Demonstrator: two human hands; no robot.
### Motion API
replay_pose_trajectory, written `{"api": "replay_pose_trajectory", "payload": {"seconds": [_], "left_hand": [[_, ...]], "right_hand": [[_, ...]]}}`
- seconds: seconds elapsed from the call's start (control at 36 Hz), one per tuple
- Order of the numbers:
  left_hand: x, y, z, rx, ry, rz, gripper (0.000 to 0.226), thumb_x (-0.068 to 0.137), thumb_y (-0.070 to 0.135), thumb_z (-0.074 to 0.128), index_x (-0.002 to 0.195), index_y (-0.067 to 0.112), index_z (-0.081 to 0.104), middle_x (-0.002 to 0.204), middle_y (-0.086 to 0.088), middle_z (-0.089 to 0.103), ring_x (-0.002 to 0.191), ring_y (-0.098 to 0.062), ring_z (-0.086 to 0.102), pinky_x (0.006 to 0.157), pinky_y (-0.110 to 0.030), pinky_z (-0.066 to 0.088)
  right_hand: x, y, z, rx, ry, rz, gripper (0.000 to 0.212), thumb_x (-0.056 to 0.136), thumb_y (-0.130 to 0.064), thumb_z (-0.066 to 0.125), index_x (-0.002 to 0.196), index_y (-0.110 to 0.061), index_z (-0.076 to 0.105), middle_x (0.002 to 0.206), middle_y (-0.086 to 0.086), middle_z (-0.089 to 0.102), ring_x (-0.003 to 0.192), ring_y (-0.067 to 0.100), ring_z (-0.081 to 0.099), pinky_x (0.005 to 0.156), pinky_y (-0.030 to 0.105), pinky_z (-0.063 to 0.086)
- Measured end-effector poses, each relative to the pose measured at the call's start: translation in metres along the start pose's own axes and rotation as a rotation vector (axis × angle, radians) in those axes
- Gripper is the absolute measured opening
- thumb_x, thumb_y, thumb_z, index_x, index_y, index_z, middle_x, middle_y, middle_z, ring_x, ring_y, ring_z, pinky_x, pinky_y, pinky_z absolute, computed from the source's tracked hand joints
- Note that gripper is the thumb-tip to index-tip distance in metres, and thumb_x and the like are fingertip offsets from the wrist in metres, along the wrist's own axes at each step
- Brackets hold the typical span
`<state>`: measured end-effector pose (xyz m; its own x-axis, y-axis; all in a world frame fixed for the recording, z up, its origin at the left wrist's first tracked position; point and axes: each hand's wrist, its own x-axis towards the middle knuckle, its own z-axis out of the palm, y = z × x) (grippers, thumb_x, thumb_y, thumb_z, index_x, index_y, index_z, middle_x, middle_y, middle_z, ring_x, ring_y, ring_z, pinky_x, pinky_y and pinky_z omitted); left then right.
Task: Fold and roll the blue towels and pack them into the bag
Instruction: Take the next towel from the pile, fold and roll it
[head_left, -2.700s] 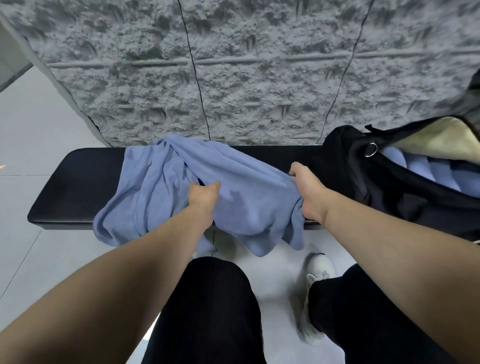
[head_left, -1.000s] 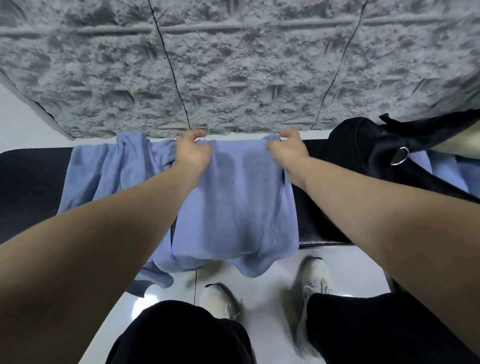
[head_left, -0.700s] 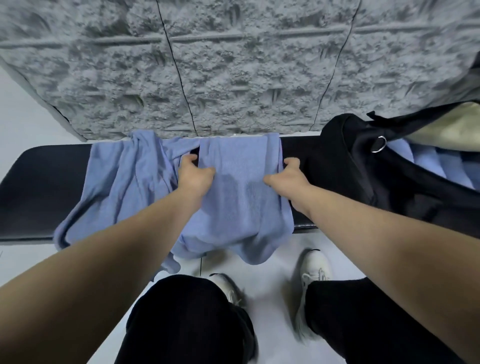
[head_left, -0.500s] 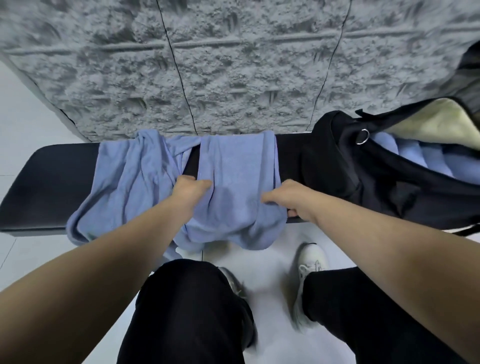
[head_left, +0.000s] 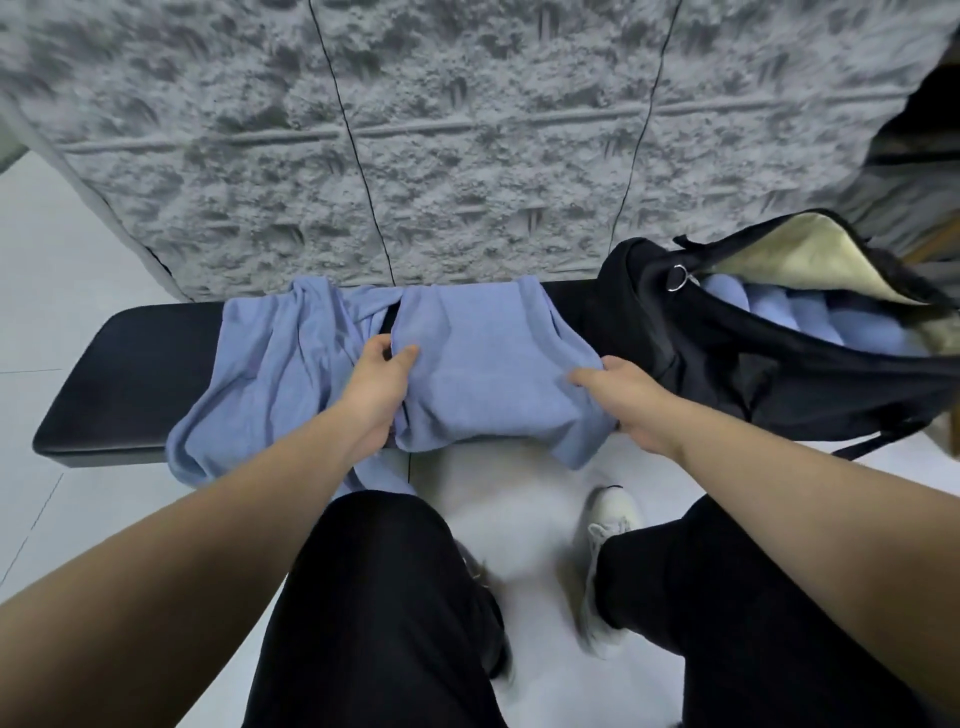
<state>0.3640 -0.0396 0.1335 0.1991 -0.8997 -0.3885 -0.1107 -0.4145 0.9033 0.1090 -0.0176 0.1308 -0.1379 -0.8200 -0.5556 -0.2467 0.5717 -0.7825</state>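
Note:
A blue towel lies folded lengthwise across the black bench, its near end hanging over the front edge. My left hand pinches the towel's left edge between thumb and fingers. My right hand grips the towel's right edge near the bench front. A second blue towel lies crumpled to the left, partly under the first. The black bag stands open at the right end of the bench, with several rolled blue towels inside.
A rough grey stone wall rises right behind the bench. My legs in black trousers and a white shoe are on the pale tiled floor in front. The bag's cream lining shows under its open flap.
Both hands lifted one towel off the pile, laid it across the bench, then slid from its far end back along its side edges to the near half.

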Motion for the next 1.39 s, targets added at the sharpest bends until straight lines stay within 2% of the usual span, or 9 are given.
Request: {"api": "replay_pose_trajectory", "payload": {"seconds": [0.22, 0.36, 0.5, 0.69, 0.75, 0.83, 1.06, 1.22, 1.39], "left_hand": [[-0.023, 0.003, 0.007, -0.392, -0.131, -0.073, 0.071, 0.088, -0.004, 0.061, 0.144, 0.030, 0.033, 0.126, 0.000, 0.058, 0.107, -0.024, 0.064, 0.079, -0.037, 0.056], [-0.036, 0.003, 0.010, -0.318, -0.191, -0.054, 0.042, 0.095, -0.002, 0.054, 0.123, 0.030, 0.055, 0.137, -0.001, 0.053, 0.119, -0.024, 0.058, 0.097, -0.041, 0.051], [-0.057, 0.002, 0.013, -0.225, -0.222, -0.064, 0.026, 0.098, 0.002, 0.051, 0.103, 0.022, 0.067, 0.108, -0.006, 0.071, 0.082, -0.017, 0.070, 0.070, -0.030, 0.057], [-0.067, -0.001, 0.004, -0.181, -0.244, -0.213, 0.019, 0.098, 0.016, 0.054, 0.107, 0.019, 0.071, 0.099, -0.004, 0.075, 0.079, -0.018, 0.072, 0.066, -0.030, 0.057], [-0.068, 0.000, 0.000, -0.182, -0.233, -0.239, 0.018, 0.094, 0.021, 0.062, 0.109, 0.019, 0.071, 0.103, -0.004, 0.075, 0.087, -0.020, 0.072, 0.074, -0.033, 0.057], [-0.066, -0.003, -0.006, -0.161, -0.196, -0.227, 0.026, 0.088, 0.019, 0.071, 0.113, 0.024, 0.068, 0.111, -0.006, 0.072, 0.093, -0.023, 0.071, 0.074, -0.035, 0.056], [-0.073, -0.003, -0.015, -0.030, 0.037, 0.095, 0.051, 0.086, -0.014, 0.051, 0.108, 0.031, 0.061, 0.102, 0.007, 0.047, 0.095, -0.011, 0.053, 0.072, -0.022, 0.047], [-0.086, -0.004, -0.018, 0.009, -0.090, 0.195, 0.032, 0.089, -0.012, 0.054, 0.091, 0.018, 0.067, 0.082, 0.000, 0.063, 0.083, -0.006, 0.060, 0.085, -0.019, 0.045], [-0.093, -0.004, -0.016, 0.027, -0.172, 0.208, 0.026, 0.092, -0.005, 0.052, 0.092, 0.015, 0.068, 0.072, 0.004, 0.072, 0.083, 0.003, 0.065, 0.088, -0.016, 0.042]], "right_hand": [[-0.016, 0.005, -0.023, 0.212, -0.170, 0.045, 0.036, 0.079, -0.007, 0.053, 0.113, -0.019, 0.057, 0.108, 0.010, 0.063, 0.094, 0.027, 0.065, 0.081, 0.036, 0.049], [-0.026, 0.010, -0.034, 0.171, -0.085, -0.062, 0.067, 0.093, -0.005, 0.051, 0.145, -0.044, 0.035, 0.132, -0.007, 0.044, 0.115, 0.019, 0.053, 0.092, 0.033, 0.051], [-0.044, 0.013, -0.043, 0.022, -0.095, 0.018, 0.030, 0.096, -0.015, 0.048, 0.109, -0.033, 0.068, 0.081, 0.001, 0.058, 0.047, 0.016, 0.047, 0.040, 0.018, 0.030], [-0.054, 0.015, -0.048, 0.029, -0.114, -0.009, 0.022, 0.088, -0.028, 0.060, 0.102, -0.029, 0.076, 0.097, -0.005, 0.063, 0.067, 0.017, 0.051, 0.050, 0.027, 0.032], [-0.053, 0.018, -0.051, 0.114, -0.195, -0.010, 0.032, 0.080, -0.036, 0.072, 0.109, -0.023, 0.074, 0.118, -0.001, 0.064, 0.095, 0.015, 0.064, 0.077, 0.033, 0.054], [-0.055, 0.023, -0.058, 0.115, -0.316, -0.039, 0.027, 0.085, -0.024, 0.071, 0.112, -0.028, 0.071, 0.127, -0.002, 0.064, 0.121, 0.013, 0.056, 0.109, 0.035, 0.041], [-0.066, 0.030, -0.058, -0.089, -0.188, -0.032, 0.035, 0.095, -0.007, 0.045, 0.099, -0.023, 0.075, 0.098, 0.006, 0.045, 0.070, 0.016, 0.030, 0.046, 0.023, 0.030], [-0.071, 0.031, -0.057, 0.049, -0.156, -0.056, 0.030, 0.100, -0.017, 0.048, 0.100, -0.026, 0.077, 0.119, -0.003, 0.060, 0.065, 0.017, 0.033, 0.045, 0.024, 0.035], [-0.080, 0.021, -0.063, 0.199, -0.142, -0.138, 0.035, 0.093, -0.013, 0.044, 0.101, -0.023, 0.077, 0.098, 0.012, 0.062, 0.073, 0.022, 0.053, 0.052, 0.027, 0.046]]}}
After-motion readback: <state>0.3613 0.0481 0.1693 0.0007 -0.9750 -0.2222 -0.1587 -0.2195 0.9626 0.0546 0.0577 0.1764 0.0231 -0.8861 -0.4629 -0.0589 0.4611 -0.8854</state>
